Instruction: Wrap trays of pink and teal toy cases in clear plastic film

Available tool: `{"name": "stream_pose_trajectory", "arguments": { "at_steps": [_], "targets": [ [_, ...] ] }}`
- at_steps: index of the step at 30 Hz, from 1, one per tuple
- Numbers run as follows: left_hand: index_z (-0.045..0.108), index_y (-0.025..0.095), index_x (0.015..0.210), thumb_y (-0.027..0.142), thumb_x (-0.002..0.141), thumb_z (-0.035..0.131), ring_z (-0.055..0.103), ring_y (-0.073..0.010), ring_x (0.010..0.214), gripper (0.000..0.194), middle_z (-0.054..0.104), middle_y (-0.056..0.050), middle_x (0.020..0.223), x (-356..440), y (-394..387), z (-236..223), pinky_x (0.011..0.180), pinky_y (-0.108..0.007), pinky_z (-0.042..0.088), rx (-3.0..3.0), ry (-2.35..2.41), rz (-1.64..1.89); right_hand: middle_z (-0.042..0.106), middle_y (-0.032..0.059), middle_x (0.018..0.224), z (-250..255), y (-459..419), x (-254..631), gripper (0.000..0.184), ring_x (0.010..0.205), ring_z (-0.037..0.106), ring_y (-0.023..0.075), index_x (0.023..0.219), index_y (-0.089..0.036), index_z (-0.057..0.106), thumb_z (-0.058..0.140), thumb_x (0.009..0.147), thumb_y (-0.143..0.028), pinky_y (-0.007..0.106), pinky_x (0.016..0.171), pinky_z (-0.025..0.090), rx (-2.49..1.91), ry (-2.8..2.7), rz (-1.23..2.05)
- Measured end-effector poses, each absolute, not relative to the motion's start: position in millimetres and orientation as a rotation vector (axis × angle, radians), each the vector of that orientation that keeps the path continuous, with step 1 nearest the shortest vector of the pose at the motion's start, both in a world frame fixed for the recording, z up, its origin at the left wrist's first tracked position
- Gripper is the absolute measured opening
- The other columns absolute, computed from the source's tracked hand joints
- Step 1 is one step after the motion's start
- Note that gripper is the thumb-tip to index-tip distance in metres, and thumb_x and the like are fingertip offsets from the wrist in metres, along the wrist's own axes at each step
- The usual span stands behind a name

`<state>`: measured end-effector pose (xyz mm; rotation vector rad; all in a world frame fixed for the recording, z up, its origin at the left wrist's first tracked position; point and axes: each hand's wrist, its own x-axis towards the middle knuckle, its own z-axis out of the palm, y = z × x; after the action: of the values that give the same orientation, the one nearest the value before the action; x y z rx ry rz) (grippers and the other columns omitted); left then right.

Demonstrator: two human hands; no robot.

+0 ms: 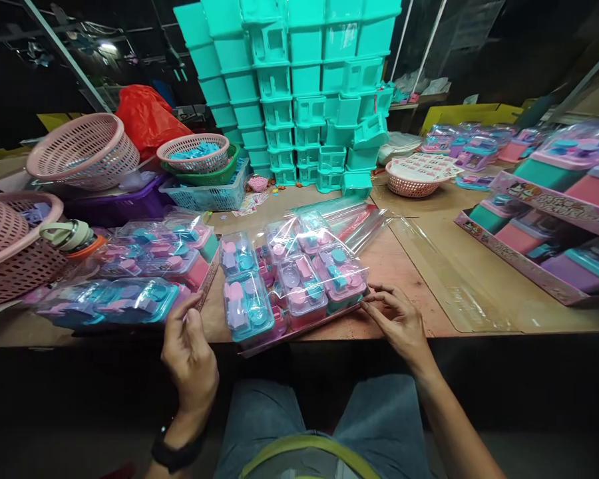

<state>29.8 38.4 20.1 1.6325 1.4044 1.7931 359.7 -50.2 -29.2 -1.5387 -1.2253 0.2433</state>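
A clear plastic bag point(299, 266) full of small toy boxes point(299, 286) lies on the wooden table point(404, 266), near its front edge and directly before the person. The boxes have clear lids, with pink, purple and teal pieces inside. The open end of the bag points away, toward a tall stack of teal bins point(304, 86).

The right hand point(402, 322) rests at the near right corner of the bag, its fingers bent and pinching the plastic edge there. The left hand point(190, 356) is raised at the bag's left side, fingers curled; it seems to hold a thin flat strip point(207, 286) between thumb and fingers, but the view is not clear enough to be sure. A dark watch point(174, 456) sits on this wrist.

Left of the bag lie more packed toy sets point(130, 299). Beyond them stand pink baskets point(82, 150), and one smaller pink basket point(194, 152) holds blue pieces. On the right, a display carton point(554, 226) holds larger pink, teal and purple boxes.
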Motion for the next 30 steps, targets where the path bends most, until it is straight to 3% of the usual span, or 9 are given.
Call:
{"name": "stream_pose_trajectory", "arguments": {
  "at_steps": [3, 8, 13, 18, 22, 30],
  "targets": [
    [0.067, 0.019, 0.106, 0.022, 0.098, 0.060, 0.063, -0.0209, 0.105, 0.011, 0.065, -0.006, 0.104, 35.2, 7.7, 15.9, 0.099, -0.040, 0.051, 1.959, 1.347, 1.956, 0.070, 0.0090, 0.118, -30.4, -49.2, 362.4, 0.018, 0.121, 0.064, 0.0306, 0.089, -0.030, 0.079, 0.075, 0.087, -0.047, 0.047, 0.101, 0.051, -1.495, -1.260, 0.305],
    [0.065, 0.018, 0.104, 0.001, 0.088, 0.062, 0.065, -0.0191, 0.093, 0.024, 0.067, -0.006, 0.097, 64.9, -29.8, 12.8, 0.083, -0.033, 0.058, 2.395, 0.761, 1.585, 0.069, 0.0089, 0.121, -27.4, -50.3, 364.9, 0.018, 0.122, 0.063, 0.0304, 0.091, -0.032, 0.081, 0.074, 0.088, -0.048, 0.047, 0.101, 0.051, -1.481, -1.303, 0.315],
    [0.065, 0.017, 0.107, 0.004, 0.092, 0.060, 0.069, -0.0194, 0.090, 0.020, 0.071, -0.009, 0.097, 100.8, -37.9, 0.3, 0.078, -0.032, 0.061, 2.321, 0.539, 1.242, 0.068, 0.0099, 0.122, -27.6, -50.6, 363.9, 0.020, 0.123, 0.062, 0.0323, 0.090, -0.032, 0.081, 0.076, 0.086, -0.051, 0.051, 0.102, 0.050, -1.513, -1.291, 0.290],
    [0.062, 0.019, 0.123, 0.008, 0.095, 0.057, 0.070, -0.0240, 0.112, 0.030, 0.070, -0.013, 0.121, 115.6, -29.1, -15.5, 0.096, -0.038, 0.062, 2.313, 0.698, 1.009, 0.068, 0.0103, 0.117, -33.1, -48.3, 365.3, 0.027, 0.116, 0.065, 0.0322, 0.086, -0.029, 0.080, 0.074, 0.085, -0.056, 0.052, 0.099, 0.051, -1.521, -1.260, 0.302],
    [0.056, 0.020, 0.133, 0.010, 0.097, 0.053, 0.070, -0.0232, 0.116, 0.039, 0.071, -0.011, 0.123, 115.9, -27.7, -20.3, 0.101, -0.039, 0.060, 2.288, 0.769, 0.964, 0.068, 0.0115, 0.118, -36.1, -45.5, 367.7, 0.033, 0.116, 0.065, 0.0320, 0.086, -0.027, 0.078, 0.071, 0.087, -0.059, 0.053, 0.101, 0.051, -1.539, -1.281, 0.326],
    [0.059, 0.019, 0.131, 0.009, 0.095, 0.055, 0.068, -0.0231, 0.120, 0.038, 0.070, -0.012, 0.127, 114.8, -27.5, -20.3, 0.104, -0.039, 0.059, 2.282, 0.760, 0.958, 0.069, 0.0111, 0.121, -30.1, -51.5, 364.6, 0.027, 0.115, 0.067, 0.0291, 0.093, -0.026, 0.077, 0.067, 0.093, -0.051, 0.043, 0.090, 0.058, -1.510, -1.250, 0.365]
  ]
}}
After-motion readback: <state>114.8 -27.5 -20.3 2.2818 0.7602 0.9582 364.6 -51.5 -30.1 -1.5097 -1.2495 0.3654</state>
